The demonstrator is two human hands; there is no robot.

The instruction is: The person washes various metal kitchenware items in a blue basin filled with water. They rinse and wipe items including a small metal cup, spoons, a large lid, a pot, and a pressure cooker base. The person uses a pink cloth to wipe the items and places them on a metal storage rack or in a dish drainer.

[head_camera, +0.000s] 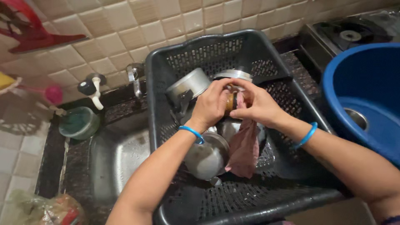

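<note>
My left hand (211, 105) and my right hand (259, 105) meet over a dark grey perforated plastic basket (300, 93). Between them they grip a small brown jar (230, 101), mostly hidden by my fingers. A brownish-pink cloth (243, 148) hangs down from my right hand. Both wrists carry blue bangles. Below my hands, inside the basket, lie steel vessels: a pot (188, 84) at the back, a round lid or plate (233, 75) beside it, and a steel bowl (207, 157) nearer to me.
A steel sink (118, 156) lies left of the basket, with a tap (92, 89) and a green tub (79, 123) behind it. A big blue tub (366, 96) stands at the right, a gas stove (348, 35) beyond it. Plastic bags (41, 208) lie at bottom left.
</note>
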